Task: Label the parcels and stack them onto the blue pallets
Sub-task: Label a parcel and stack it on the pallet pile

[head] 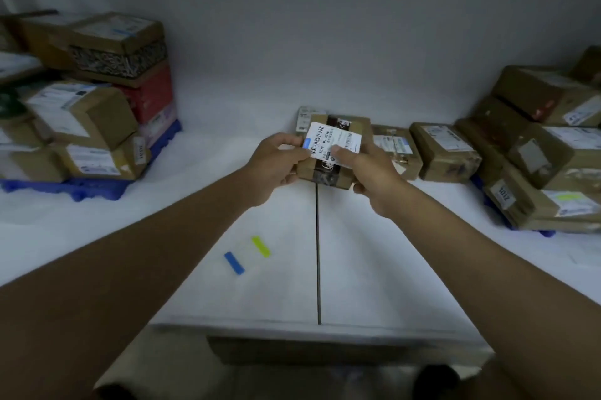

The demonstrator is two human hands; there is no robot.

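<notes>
A small brown cardboard parcel (357, 129) with dark tape sits on the white table (283, 289), straight ahead. A white shipping label (338, 137) with barcodes lies on its top. My left hand (276, 165) pinches the label's left edge, where a small blue sticker (307, 143) shows. My right hand (370, 171) wraps the parcel's right side, its thumb pressing on the label. At left, labelled parcels (81, 113) are stacked on a blue pallet (97, 188). At right, more parcels (546, 152) stand on another blue pallet (549, 233), mostly hidden.
A blue sticker strip (234, 263) and a yellow-green strip (260, 246) lie on the table in front of me. Two more brown parcels (445, 152) sit to the right of the held one. A dark seam (318, 253) runs down the table's middle. A grey wall stands behind.
</notes>
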